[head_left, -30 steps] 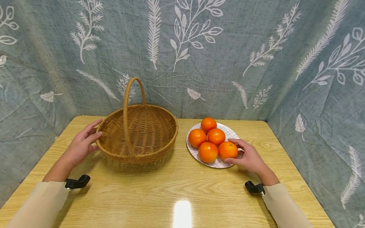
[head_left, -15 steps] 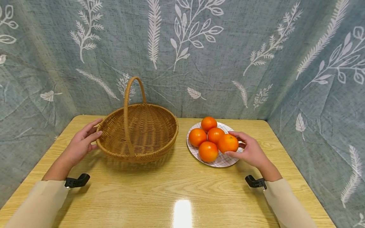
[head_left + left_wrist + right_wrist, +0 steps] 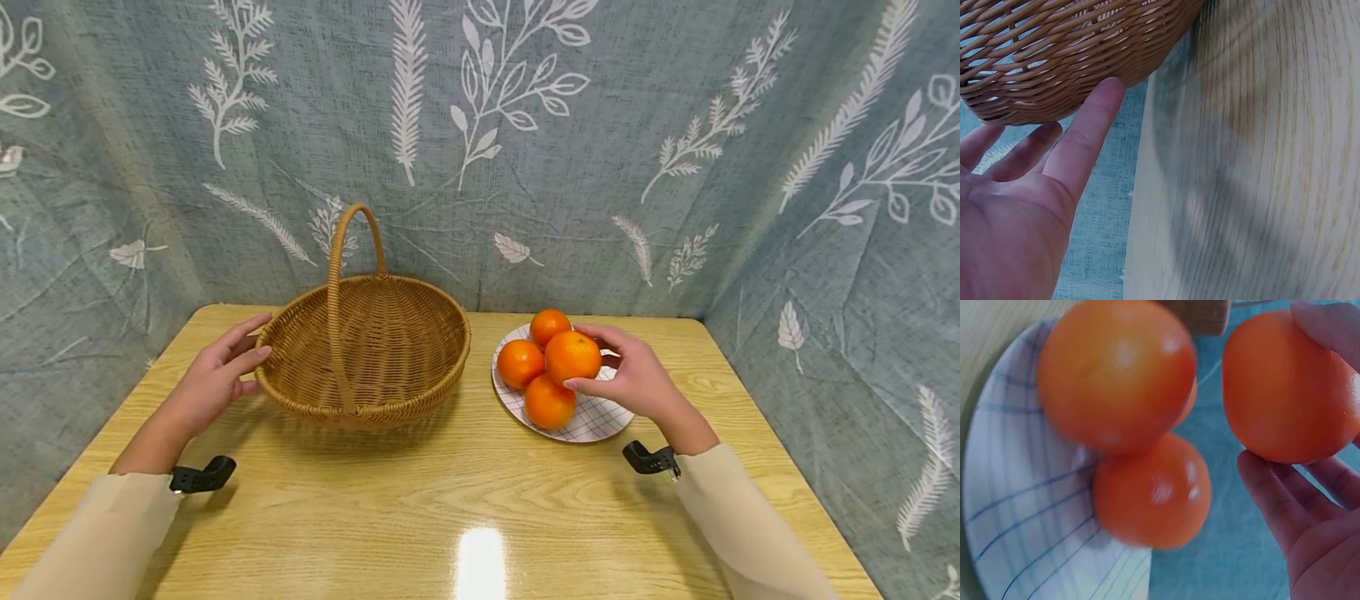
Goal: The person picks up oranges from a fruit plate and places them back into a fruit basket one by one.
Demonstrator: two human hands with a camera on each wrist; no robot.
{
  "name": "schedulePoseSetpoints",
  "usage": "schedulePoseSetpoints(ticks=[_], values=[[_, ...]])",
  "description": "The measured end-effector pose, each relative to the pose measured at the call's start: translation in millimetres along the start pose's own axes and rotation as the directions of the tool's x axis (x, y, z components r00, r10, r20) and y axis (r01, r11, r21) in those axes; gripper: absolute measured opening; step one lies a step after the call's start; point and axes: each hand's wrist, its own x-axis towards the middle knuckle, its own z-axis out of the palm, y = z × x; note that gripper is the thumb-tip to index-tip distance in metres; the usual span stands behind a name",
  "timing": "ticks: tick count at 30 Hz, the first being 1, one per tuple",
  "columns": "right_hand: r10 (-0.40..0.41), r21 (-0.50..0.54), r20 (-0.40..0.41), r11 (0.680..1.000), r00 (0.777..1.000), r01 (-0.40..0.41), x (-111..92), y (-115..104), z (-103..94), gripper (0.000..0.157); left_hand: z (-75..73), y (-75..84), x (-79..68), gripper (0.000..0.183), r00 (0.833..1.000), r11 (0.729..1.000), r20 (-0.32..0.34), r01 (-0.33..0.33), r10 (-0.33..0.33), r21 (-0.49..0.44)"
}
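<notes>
Plain beige, touches of black

The left sleeve, at eight o'clock, and right sleeve, at four, are smooth beige. Beside each cuff juts a black, bent wrist mount: left mount, right mount, each with small perforations.

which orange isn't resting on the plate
The orange pinched in the right hand, held above the plate; the other visible oranges rest on the plate.
</notes>
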Motion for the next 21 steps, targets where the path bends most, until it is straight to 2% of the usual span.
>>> schedulePoseSetpoints(ticks=[4, 11, 16, 21], values=[[0.006, 0.028, 0.008, 1.000, 1.000, -0.006, 10.7, -10.7, 4.1, 0.074, -1.2, 1.5, -0.3, 0.062, 1.000, 1.000, 0.005, 0.011, -0.011, 0.001], [0.068, 0.116, 0.036, 0.991, 0.997, -0.072, 28.1, -33.3, 13.0, 0.073, -3.9, 1.6, -1.4, 0.061, 1.000, 1.000, 0.016, 0.017, -0.016, -0.021], [0.061, 0.127, 0.043, 0.990, 0.997, -0.066, 42.4, -47.1, 18.8, 0.074, -4.5, 1.9, -0.9, 0.060, 0.999, 0.999, 0.041, 0.001, 0.001, -0.043], [0.053, 0.140, 0.054, 0.988, 0.997, -0.060, 58.3, -57.7, 24.8, 0.074, -5.1, 5.2, -2.2, 0.061, 0.999, 1.000, 0.049, 0.015, -0.014, -0.026]])
